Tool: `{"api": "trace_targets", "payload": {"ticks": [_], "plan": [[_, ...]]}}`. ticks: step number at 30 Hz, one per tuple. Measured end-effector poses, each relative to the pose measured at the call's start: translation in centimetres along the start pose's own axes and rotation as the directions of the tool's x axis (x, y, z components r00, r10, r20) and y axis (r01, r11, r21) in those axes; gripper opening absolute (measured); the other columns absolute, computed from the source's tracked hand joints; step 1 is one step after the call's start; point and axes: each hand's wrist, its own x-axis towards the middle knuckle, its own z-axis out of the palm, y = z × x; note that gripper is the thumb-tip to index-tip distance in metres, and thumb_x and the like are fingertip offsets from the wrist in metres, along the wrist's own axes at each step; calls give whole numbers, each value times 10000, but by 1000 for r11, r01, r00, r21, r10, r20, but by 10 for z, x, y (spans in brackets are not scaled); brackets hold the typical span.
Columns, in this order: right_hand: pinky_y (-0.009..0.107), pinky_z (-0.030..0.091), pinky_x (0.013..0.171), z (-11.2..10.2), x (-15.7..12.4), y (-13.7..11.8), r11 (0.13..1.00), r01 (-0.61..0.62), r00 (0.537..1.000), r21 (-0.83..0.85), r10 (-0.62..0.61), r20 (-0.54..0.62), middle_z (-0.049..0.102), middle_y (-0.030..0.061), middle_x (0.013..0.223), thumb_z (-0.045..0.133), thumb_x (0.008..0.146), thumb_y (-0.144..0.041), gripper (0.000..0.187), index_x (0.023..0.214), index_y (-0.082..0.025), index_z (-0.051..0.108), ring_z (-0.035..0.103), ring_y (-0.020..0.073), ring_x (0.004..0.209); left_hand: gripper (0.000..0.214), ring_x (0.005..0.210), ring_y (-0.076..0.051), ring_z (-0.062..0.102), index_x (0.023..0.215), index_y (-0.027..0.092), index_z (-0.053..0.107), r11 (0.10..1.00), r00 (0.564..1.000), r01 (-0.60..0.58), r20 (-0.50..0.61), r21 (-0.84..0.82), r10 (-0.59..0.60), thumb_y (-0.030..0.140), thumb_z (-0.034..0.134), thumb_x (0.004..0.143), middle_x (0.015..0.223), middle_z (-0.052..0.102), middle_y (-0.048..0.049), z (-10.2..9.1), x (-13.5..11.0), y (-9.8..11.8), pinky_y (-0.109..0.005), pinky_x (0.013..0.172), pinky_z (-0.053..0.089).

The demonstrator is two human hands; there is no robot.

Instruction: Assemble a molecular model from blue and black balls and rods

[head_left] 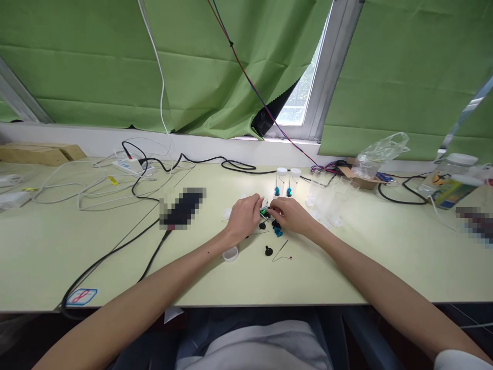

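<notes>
My left hand (pixel 243 216) and my right hand (pixel 290 214) meet at the middle of the pale green table (pixel 346 267). Both are closed in a pinch on a small green part (pixel 264 211) held between their fingertips. Under the hands lie small black knobs (pixel 268 251) and a blue piece (pixel 278 232). A thin wire pin (pixel 282 251) and a white cap (pixel 230 254) lie just in front of them. Two clear vials with blue inserts (pixel 282 185) stand upright right behind the hands.
Several clear cups (pixel 327 203) stand to the right of the vials. A dark device (pixel 181 208) with a black cable, a power strip (pixel 129 165) and white cords lie left. A plastic bag (pixel 379 151) and a jar (pixel 450 180) sit far right. Green blinds hang behind.
</notes>
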Motion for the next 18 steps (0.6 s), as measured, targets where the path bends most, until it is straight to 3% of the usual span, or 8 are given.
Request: {"api": "trace_targets", "payload": {"ticks": [6, 9, 12, 18], "plan": [[255, 334, 598, -4, 1, -2, 996, 77, 993, 41, -74, -88, 561, 15, 699, 475, 969, -237, 204, 788, -178, 547, 476, 129, 618, 249, 618, -138, 474, 766, 192, 560, 997, 993, -2, -116, -76, -7, 282, 449, 970, 727, 597, -5, -3, 2, -1, -273, 632, 356], [258, 298, 564, -10, 0, -7, 995, 101, 988, 6, -99, -122, 514, -1, 623, 452, 975, -274, 310, 681, -185, 493, 419, 117, 558, 240, 621, -130, 452, 744, 187, 537, 995, 987, -7, -163, -96, -9, 266, 468, 961, 712, 560, 3, -4, 3, -1, -269, 624, 343], [264, 253, 539, -17, -3, -14, 993, 98, 994, -60, -101, -49, 489, -14, 541, 465, 962, -311, 354, 632, -185, 489, 377, 109, 497, 295, 578, -127, 372, 663, 194, 433, 994, 987, -8, -163, -106, -9, 248, 469, 951, 620, 449, 26, -4, 3, 0, -275, 588, 297], [272, 212, 542, -20, -8, -30, 967, 90, 985, -240, -51, 165, 567, 11, 548, 519, 904, -296, 220, 725, -186, 584, 428, 129, 495, 356, 560, -122, 282, 626, 200, 302, 989, 985, -1, -173, -148, -25, 237, 471, 937, 580, 332, 40, -4, 5, 0, -281, 566, 255]]}}
